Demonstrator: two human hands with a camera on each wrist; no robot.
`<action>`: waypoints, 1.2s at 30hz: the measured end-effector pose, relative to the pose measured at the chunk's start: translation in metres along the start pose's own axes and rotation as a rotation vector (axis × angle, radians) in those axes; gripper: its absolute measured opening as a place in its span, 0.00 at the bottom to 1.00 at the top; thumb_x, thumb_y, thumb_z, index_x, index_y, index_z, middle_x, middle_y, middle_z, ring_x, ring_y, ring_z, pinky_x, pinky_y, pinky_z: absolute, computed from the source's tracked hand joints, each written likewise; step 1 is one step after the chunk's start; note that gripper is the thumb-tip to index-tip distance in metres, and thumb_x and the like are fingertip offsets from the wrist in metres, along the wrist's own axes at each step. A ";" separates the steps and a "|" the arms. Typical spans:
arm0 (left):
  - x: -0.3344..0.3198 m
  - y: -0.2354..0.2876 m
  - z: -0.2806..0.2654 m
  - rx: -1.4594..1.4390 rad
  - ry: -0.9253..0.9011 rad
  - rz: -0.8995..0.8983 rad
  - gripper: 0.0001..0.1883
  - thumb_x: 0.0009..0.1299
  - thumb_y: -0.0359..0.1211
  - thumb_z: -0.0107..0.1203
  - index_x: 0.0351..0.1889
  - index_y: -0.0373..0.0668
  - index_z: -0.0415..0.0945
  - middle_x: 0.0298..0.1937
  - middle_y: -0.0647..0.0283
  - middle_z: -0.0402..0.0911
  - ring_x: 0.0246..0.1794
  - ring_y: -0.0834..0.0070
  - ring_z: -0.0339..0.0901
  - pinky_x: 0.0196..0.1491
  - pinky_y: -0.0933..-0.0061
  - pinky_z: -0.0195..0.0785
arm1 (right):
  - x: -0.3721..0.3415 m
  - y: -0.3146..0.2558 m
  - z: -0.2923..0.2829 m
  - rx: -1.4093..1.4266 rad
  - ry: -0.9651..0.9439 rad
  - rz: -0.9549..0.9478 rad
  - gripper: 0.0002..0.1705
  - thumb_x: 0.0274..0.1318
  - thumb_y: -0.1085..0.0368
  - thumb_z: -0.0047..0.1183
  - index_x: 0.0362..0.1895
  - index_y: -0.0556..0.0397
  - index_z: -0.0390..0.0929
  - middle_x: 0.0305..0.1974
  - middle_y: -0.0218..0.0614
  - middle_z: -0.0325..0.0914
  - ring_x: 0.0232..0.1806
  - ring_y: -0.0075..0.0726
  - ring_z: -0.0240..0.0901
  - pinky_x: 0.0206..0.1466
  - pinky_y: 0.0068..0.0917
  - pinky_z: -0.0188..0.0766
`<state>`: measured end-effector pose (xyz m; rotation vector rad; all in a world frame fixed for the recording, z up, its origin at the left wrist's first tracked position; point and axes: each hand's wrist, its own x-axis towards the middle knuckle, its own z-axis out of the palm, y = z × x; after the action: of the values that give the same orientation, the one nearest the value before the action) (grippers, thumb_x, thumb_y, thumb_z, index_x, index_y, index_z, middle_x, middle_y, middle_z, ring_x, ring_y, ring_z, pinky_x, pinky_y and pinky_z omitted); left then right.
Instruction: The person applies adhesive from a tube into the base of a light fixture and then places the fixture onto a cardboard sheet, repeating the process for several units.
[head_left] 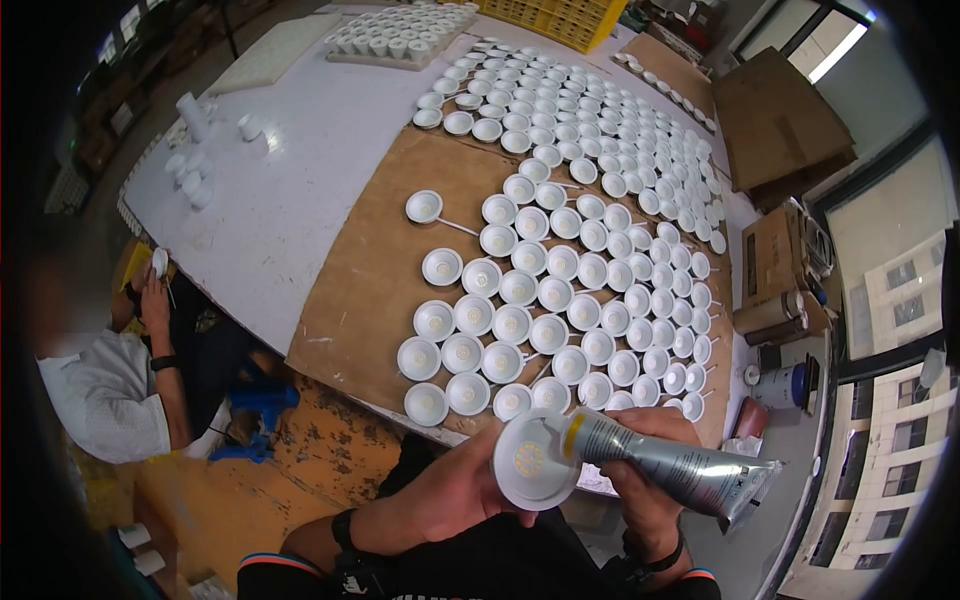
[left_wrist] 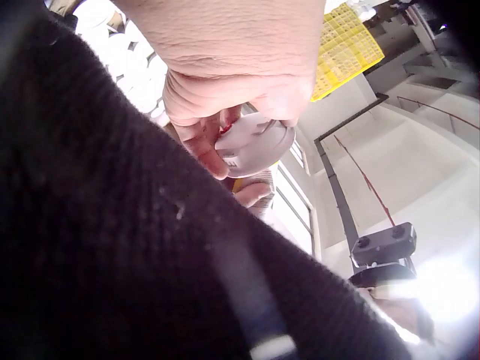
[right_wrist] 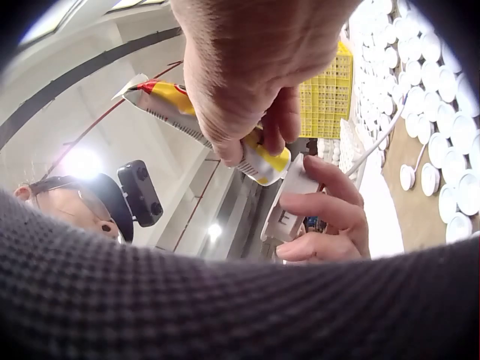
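Note:
My left hand [head_left: 455, 492] grips a white round lamp cup [head_left: 534, 485] by its rim, its open side with a yellowish LED disc facing up at the head camera. My right hand [head_left: 645, 495] is wrapped around a silver squeeze tube [head_left: 690, 462] with a yellow band at its front end. That end is right at the lamp cup's rim; the tube's nozzle is hidden. In the right wrist view the tube [right_wrist: 174, 105] shows yellow and red print, and the left fingers [right_wrist: 330, 214] curl around the cup's outside.
Rows of white lamp cups [head_left: 555, 293] cover brown cardboard [head_left: 350, 290] on the table. Behind stand a tray of white cups [head_left: 395, 40] and a yellow crate [head_left: 560, 18]. Another person [head_left: 110, 390] sits at the left edge holding a small white part. Cardboard boxes [head_left: 775, 260] stand at right.

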<state>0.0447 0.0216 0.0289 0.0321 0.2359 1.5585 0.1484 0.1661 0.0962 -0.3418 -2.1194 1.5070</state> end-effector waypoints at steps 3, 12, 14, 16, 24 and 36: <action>-0.001 0.001 0.000 -0.051 -0.015 0.020 0.26 0.66 0.50 0.25 0.52 0.41 0.54 0.44 0.58 0.68 0.39 0.71 0.70 0.39 0.71 0.67 | 0.000 0.002 -0.004 -0.124 -0.007 -0.063 0.21 0.34 0.74 0.57 0.38 0.58 0.69 0.36 0.40 0.70 0.40 0.34 0.66 0.44 0.27 0.62; -0.004 0.007 0.008 -0.013 0.108 0.239 0.25 0.65 0.38 0.38 0.58 0.44 0.46 0.56 0.60 0.55 0.55 0.70 0.57 0.52 0.66 0.57 | 0.000 -0.019 0.000 -0.357 0.011 -0.029 0.15 0.32 0.71 0.57 0.31 0.57 0.71 0.30 0.37 0.72 0.29 0.28 0.68 0.33 0.21 0.64; -0.003 0.008 0.008 0.019 0.086 0.260 0.25 0.64 0.36 0.39 0.58 0.44 0.46 0.56 0.60 0.55 0.56 0.69 0.56 0.53 0.64 0.55 | 0.002 -0.025 0.000 -0.390 0.003 -0.034 0.15 0.32 0.70 0.58 0.31 0.57 0.72 0.28 0.36 0.72 0.28 0.28 0.69 0.32 0.21 0.64; -0.002 0.010 0.008 0.053 0.065 0.282 0.25 0.63 0.35 0.39 0.58 0.43 0.46 0.57 0.59 0.54 0.57 0.68 0.55 0.54 0.63 0.54 | 0.003 -0.030 -0.002 -0.387 -0.026 -0.010 0.15 0.31 0.69 0.59 0.30 0.55 0.73 0.24 0.34 0.73 0.29 0.27 0.70 0.31 0.21 0.65; 0.005 0.007 -0.004 -0.036 0.064 0.269 0.25 0.64 0.37 0.38 0.58 0.42 0.47 0.58 0.59 0.53 0.58 0.67 0.54 0.55 0.61 0.51 | 0.013 -0.034 -0.007 -0.196 -0.344 0.270 0.13 0.33 0.67 0.58 0.28 0.57 0.73 0.23 0.35 0.72 0.25 0.28 0.68 0.30 0.25 0.64; 0.014 0.004 -0.006 -0.062 -0.050 0.244 0.26 0.65 0.42 0.35 0.57 0.38 0.48 0.56 0.54 0.56 0.56 0.65 0.56 0.55 0.62 0.52 | 0.016 0.001 0.006 0.368 -0.178 0.359 0.14 0.42 0.66 0.55 0.34 0.59 0.70 0.30 0.32 0.70 0.29 0.22 0.65 0.32 0.19 0.63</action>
<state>0.0398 0.0347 0.0216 0.0524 0.1474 1.8045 0.1317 0.1687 0.0981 -0.4852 -1.9235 2.1643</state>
